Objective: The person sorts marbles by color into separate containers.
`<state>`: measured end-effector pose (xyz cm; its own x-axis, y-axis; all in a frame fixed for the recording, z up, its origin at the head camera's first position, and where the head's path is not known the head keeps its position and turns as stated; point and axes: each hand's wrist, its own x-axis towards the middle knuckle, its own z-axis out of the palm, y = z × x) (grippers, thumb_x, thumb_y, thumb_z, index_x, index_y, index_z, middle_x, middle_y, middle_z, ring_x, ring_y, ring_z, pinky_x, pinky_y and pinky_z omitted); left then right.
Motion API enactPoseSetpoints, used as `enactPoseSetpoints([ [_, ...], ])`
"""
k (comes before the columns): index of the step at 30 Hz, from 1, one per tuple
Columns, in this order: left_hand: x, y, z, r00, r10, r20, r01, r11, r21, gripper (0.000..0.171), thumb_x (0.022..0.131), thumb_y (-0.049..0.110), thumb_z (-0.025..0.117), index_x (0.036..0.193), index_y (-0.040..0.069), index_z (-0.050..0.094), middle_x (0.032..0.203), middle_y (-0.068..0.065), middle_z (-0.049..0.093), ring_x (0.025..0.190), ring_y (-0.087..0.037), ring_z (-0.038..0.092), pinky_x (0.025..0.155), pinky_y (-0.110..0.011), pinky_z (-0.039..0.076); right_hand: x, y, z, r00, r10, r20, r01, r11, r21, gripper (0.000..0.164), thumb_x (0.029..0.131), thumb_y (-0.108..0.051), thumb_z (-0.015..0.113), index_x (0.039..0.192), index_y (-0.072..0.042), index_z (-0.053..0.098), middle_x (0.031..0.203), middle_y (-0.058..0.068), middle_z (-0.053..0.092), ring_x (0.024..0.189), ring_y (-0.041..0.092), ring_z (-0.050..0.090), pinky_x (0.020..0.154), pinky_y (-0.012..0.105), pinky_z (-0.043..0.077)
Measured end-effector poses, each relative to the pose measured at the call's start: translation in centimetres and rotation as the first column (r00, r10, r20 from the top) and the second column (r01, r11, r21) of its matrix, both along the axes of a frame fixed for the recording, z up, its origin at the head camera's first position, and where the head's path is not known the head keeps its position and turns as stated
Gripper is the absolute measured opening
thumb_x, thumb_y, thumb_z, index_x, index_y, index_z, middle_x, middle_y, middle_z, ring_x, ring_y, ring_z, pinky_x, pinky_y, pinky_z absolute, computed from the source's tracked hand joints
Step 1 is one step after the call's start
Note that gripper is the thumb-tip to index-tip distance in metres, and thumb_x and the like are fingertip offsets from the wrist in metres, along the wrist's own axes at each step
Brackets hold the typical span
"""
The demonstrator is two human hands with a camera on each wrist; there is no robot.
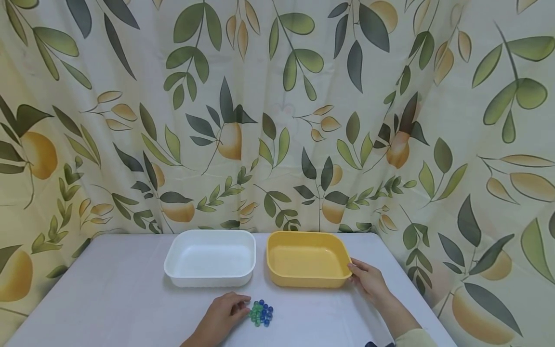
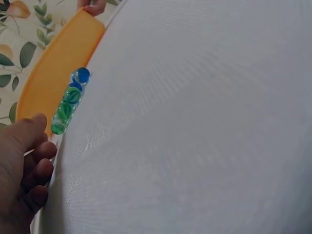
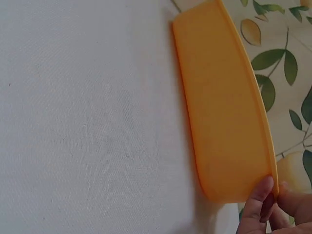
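Note:
A cluster of green and blue glass marbles [image 1: 261, 313] lies on the white cloth in front of the two tubs, packed tightly together. My left hand [image 1: 223, 313] is just left of it, fingers loosely bent and fingertips right at the green side. In the left wrist view, the thumb and fingers [image 2: 40, 170] hold nothing, with the marbles [image 2: 68, 102] just beyond them. At the right, my right hand [image 1: 368, 279] pinches the right rim of a yellow plastic tub [image 1: 309, 280]. The right wrist view has the thumb and fingers [image 3: 258, 200] on either side of that rim.
Left of the yellow tub stands a white tub [image 1: 210, 281] of similar size, a narrow gap between them. Behind the table [image 1: 121, 289] hangs a curtain [image 1: 277, 111] printed with leaves and fruit. A small dark object [image 1: 379, 344] shows at the bottom edge beside the right sleeve.

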<state>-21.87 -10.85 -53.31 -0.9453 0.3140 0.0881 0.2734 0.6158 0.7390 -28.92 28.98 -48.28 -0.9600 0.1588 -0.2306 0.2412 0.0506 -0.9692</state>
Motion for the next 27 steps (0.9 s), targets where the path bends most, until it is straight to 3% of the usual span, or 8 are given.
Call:
enactPoseSetpoints([
  [14, 0.14, 0.18, 0.23, 0.999, 0.005, 0.04, -0.004, 1.0, -0.013, 0.028, 0.087, 0.031, 0.073, 0.111, 0.018, 0.072, 0.084, 0.015, 0.057, 0.071, -0.001, 0.048, 0.061, -0.018, 0.045, 0.18, 0.13, -0.09, 0.999, 0.009, 0.031, -0.004, 0.989, -0.146, 0.058, 0.102, -0.013, 0.054, 0.149, 0.01, 0.029, 0.09, -0.001, 0.063, 0.072, 0.008, 0.058, 0.065, 0.016, 0.055],
  [27, 0.01, 0.35, 0.03, 0.997, 0.02, 0.077, -0.018, 1.0, -0.026, 0.02, 0.086, 0.028, 0.074, 0.104, 0.019, 0.073, 0.083, 0.014, 0.057, 0.072, -0.002, 0.05, 0.062, -0.018, 0.047, 0.11, 0.14, -0.45, 1.0, 0.012, 0.009, -0.01, 0.989, -0.149, 0.059, 0.102, -0.012, 0.054, 0.149, 0.012, 0.027, 0.085, -0.003, 0.064, 0.067, 0.005, 0.058, 0.061, 0.013, 0.053],
])
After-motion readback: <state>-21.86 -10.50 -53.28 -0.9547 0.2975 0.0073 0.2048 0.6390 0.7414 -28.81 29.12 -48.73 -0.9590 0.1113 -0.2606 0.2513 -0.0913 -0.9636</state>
